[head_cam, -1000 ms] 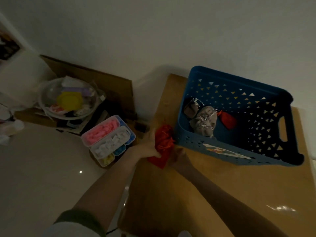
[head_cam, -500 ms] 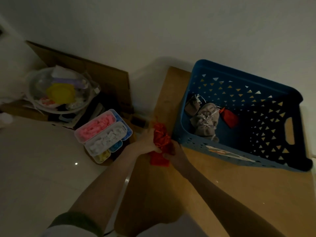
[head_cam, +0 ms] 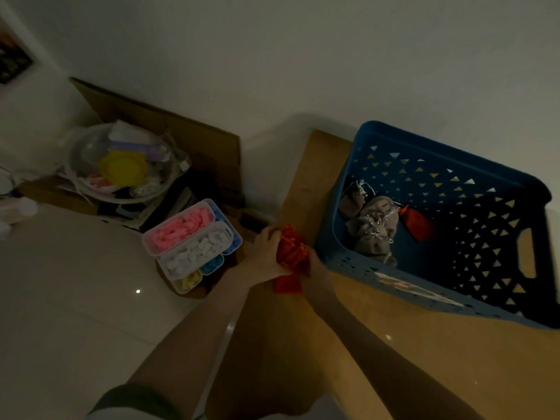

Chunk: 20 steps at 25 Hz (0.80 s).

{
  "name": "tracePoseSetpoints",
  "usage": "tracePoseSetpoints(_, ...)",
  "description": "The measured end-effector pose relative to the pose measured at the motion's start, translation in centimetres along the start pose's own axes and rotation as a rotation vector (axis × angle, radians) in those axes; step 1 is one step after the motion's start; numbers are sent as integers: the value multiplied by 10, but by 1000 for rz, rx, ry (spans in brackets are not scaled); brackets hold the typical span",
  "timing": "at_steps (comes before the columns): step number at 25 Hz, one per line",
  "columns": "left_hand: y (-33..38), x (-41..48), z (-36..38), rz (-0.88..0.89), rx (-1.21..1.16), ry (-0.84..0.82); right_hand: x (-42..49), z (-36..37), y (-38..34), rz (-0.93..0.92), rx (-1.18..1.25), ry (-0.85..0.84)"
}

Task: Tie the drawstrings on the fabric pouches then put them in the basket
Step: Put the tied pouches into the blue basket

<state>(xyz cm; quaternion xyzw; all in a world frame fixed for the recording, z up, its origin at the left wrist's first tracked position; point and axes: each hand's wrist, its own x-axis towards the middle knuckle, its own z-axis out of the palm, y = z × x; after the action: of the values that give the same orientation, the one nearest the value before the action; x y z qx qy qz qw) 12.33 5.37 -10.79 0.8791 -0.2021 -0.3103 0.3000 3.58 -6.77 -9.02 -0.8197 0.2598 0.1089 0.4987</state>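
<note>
With 12 o'clock taken as straight away from the person, there are 2 hands and 1 red pouch (head_cam: 290, 250) between them, held over the left edge of the wooden table (head_cam: 394, 344), just beside the near left corner of the 1 blue basket (head_cam: 472, 304), at about its 8 o'clock. The pouch's long axis runs roughly from 12 to 6 o'clock: its gathered, ruffled mouth points to 12 and its flat bottom hangs toward 6. The left hand (head_cam: 266, 253) comes in from 9 o'clock with its fingers curled tight around the upper part of the pouch. The right hand (head_cam: 315, 264) meets it from 4 o'clock and grips the pouch's side, though its fingertips are lost in shadow behind the cloth. Inside the basket, toward its left wall, lie 1 small red pouch (head_cam: 417, 224), 1 dark brown pouch (head_cam: 351, 202) with a silvery drawstring, and a grey heap (head_cam: 374, 234) of pouches whose number cannot be told. On the floor at 9 o'clock from the hands sits 1 clear divided box (head_cam: 191, 244) with pink, white, blue and yellow pieces; beyond it, at 10 o'clock, 1 clear bowl (head_cam: 91, 165) of oddments stands before 1 sheet of cardboard (head_cam: 157, 122).
</note>
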Motion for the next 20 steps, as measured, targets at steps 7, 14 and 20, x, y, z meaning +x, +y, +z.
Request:
tracePoseSetpoints(7,17,-7,3,-369,-770,-128,6,16,-7,146,-58,-48)
tracePoseSetpoints(14,37,-39,-75,-231,-1102,-169,-10,-24,-87,53,35,-212)
tracePoseSetpoints(20,139,-50,-126,135,-1157,-70,-38,-110,-149,-186,565,-123)
